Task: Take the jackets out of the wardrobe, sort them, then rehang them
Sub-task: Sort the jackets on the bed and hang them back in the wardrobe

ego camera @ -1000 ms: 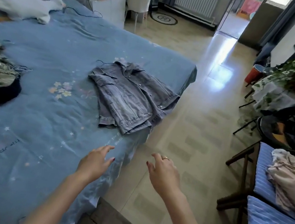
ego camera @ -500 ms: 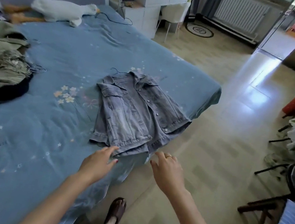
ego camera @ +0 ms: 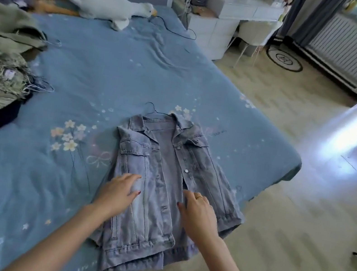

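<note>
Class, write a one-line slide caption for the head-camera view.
Both hands, left hand and right hand, rest on a denim jacket laid open on the blue bed.

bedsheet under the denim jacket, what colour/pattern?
Blue bedsheet printed with small pale flowers and a bow beside the denim jacket; head view.

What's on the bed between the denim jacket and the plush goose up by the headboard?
In the head view, only bare blue bedsheet lies between the denim jacket and the plush goose; the hanger hook sticks out at the jacket's collar.
</note>
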